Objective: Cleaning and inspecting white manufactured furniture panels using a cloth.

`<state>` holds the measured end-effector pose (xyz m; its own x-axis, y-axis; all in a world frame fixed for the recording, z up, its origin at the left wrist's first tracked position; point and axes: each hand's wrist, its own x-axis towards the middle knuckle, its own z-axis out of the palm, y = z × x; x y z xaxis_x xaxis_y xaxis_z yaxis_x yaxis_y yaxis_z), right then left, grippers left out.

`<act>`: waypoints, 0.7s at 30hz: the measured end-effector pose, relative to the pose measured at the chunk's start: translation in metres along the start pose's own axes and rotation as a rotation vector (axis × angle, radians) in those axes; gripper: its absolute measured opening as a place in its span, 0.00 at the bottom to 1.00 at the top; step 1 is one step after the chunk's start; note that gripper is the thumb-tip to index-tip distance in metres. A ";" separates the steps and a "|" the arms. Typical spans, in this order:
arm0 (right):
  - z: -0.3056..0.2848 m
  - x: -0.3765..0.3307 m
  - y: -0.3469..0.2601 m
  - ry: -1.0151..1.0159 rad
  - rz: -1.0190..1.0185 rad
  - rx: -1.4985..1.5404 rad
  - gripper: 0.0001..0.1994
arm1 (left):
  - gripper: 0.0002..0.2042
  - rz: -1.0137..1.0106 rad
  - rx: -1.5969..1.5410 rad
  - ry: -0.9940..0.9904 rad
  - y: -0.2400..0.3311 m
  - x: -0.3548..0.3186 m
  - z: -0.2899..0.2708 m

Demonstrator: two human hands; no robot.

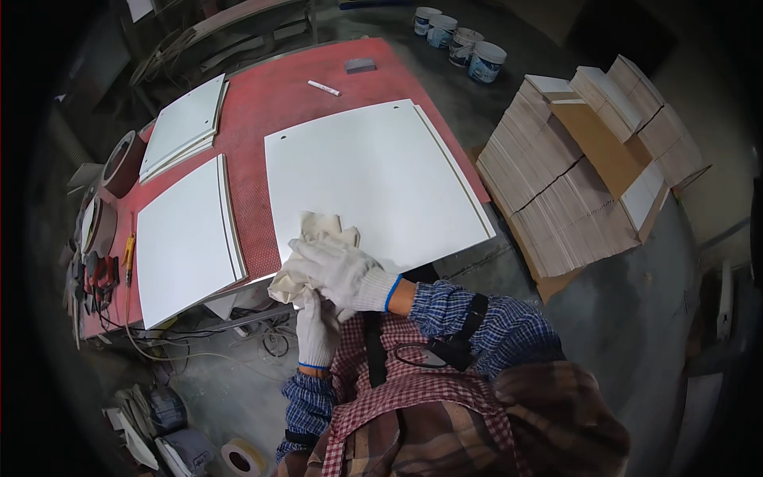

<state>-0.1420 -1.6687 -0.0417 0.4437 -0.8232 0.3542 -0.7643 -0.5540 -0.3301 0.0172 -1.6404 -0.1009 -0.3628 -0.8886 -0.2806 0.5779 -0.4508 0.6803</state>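
Both of my hands wear white knit gloves and meet at the near left corner of a large white panel (373, 179). My right hand (340, 274) is closed over a crumpled cream cloth (327, 229), part of which lies on the panel. Below it, my left hand (318, 332) points up against the cloth's lower bunched part and seems to grip it; its fingertips are partly hidden. The panel rests on another board on a red table (258, 95) and has small dark holes near its far corners.
White panels (191, 230) lie stacked on the table's left side, another stack (184, 123) beyond. A marker (323, 87) and grey block (360, 65) lie farther back. Tape rolls (125, 164) line the left edge. Board stacks (556, 175) stand right; buckets (486, 62) stand behind.
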 end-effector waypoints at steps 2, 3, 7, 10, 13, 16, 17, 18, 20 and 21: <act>-0.013 -0.008 0.015 -0.086 0.134 0.064 0.26 | 0.29 -0.075 0.089 0.001 0.002 -0.001 -0.001; -0.029 -0.019 0.024 -0.086 0.179 -0.011 0.26 | 0.29 -0.082 0.089 -0.001 0.003 -0.002 0.001; -0.083 -0.094 0.075 0.146 0.360 -0.288 0.25 | 0.28 -0.070 0.115 0.027 0.010 -0.006 0.019; -0.122 -0.159 0.099 0.234 0.674 -0.337 0.26 | 0.29 -0.055 0.075 -0.008 0.011 -0.005 0.026; -0.161 -0.169 0.091 0.060 1.125 -0.263 0.30 | 0.29 -0.068 0.089 -0.019 0.002 -0.007 0.018; -0.163 -0.157 0.044 0.139 0.848 -0.225 0.31 | 0.26 -0.103 0.097 -0.013 -0.004 -0.004 0.019; -0.160 -0.142 0.026 0.146 0.692 -0.181 0.31 | 0.25 -0.101 0.073 -0.020 -0.006 0.002 0.020; -0.148 -0.134 0.025 0.044 0.587 -0.133 0.32 | 0.23 -0.096 0.049 -0.032 -0.006 0.008 0.022; -0.123 -0.122 0.037 -0.168 0.457 -0.272 0.29 | 0.21 -0.153 0.057 -0.042 -0.001 0.011 0.030; -0.115 -0.117 0.054 -0.173 0.449 -0.276 0.29 | 0.21 -0.178 0.043 -0.055 -0.001 0.012 0.031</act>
<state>-0.2889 -1.5882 -0.0008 0.0982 -0.9923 0.0753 -0.9800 -0.1095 -0.1660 -0.0104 -1.6483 -0.0834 -0.4967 -0.7884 -0.3629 0.4692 -0.5957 0.6519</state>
